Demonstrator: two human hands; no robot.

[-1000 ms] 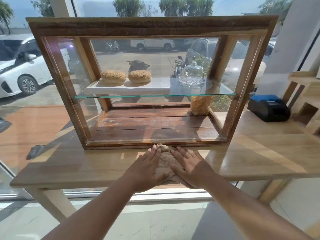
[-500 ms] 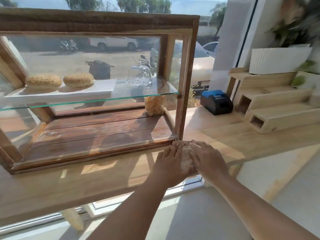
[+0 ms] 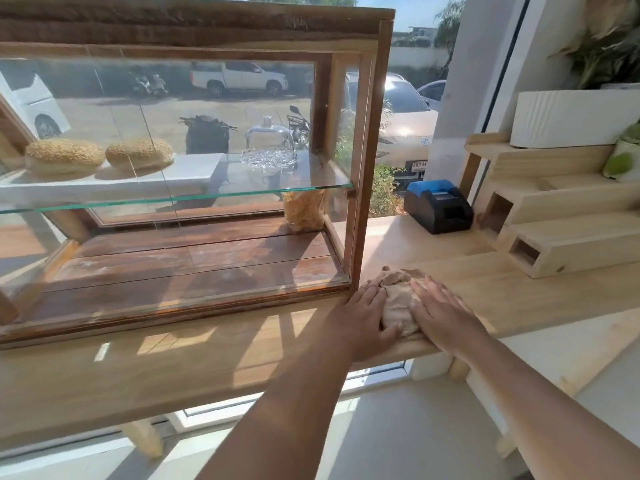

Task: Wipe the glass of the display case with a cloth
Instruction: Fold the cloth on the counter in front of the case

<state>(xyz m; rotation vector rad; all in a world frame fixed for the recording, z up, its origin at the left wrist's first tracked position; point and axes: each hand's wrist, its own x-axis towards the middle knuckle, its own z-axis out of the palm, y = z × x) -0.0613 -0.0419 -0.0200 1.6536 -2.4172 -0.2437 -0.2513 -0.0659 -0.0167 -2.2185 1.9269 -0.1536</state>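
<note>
Two hands lie flat on one crumpled tan cloth (image 3: pixel 398 299) near the front edge of the wooden table (image 3: pixel 207 368). The left hand (image 3: pixel 363 313) and the right hand (image 3: pixel 440 311) each press it with straight fingers, gripping nothing. The cloth sits just right of the one display case (image 3: pixel 367 168), at its front corner. Inside, two seeded buns (image 3: pixel 64 155) (image 3: pixel 139 153) and one glass dome (image 3: pixel 269 143) stand on the glass shelf. Farther right sits one black printer (image 3: pixel 438 206).

i see the display case (image 3: pixel 194 26) framed in dark stained wood, rough-grained along the top. its front glass (image 3: pixel 156 109) is clear and glossy, like the glass shelf (image 3: pixel 207 199). the cloth (image 3: pixel 398 303) looks soft, matt and crumpled. the table (image 3: pixel 173 368) is pale smooth wood with a slight sheen. the printer (image 3: pixel 438 206) reads as matt plastic, and the dome (image 3: pixel 269 142) as cut glass.
</note>
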